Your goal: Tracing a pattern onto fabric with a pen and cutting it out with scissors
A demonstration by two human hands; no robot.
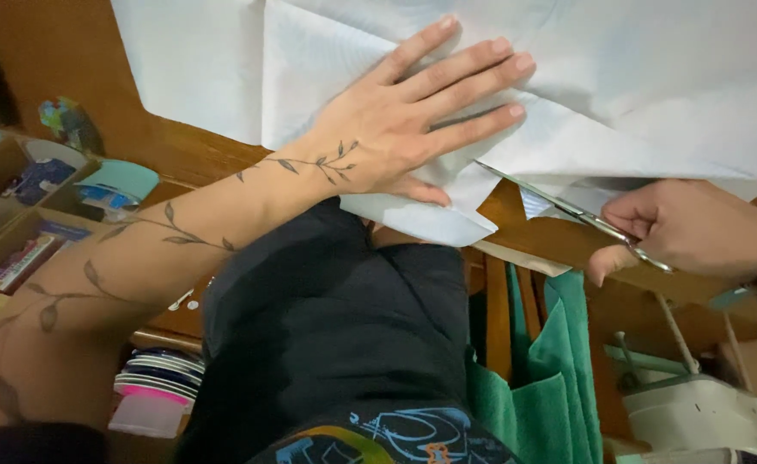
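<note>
The left hand (400, 120) lies flat, fingers spread, pinning the white folded cloth (584, 94) on the brown wooden table (198, 155) while the right hand (696, 228), closed around slim metal scissors (567, 206), cuts beneath the cloth's edge, which seems mid-cut and calls for steady advance along the fold.

One head-worn view looks steeply down, close over the table (206, 155).

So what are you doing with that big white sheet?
A person is cutting white fabric spread over a wooden table. The left hand lies flat on the cloth with fingers spread, pressing it down near the table's edge. The right hand grips a pair of scissors, whose blades point into the fabric just beside the left hand's fingertips.
</note>
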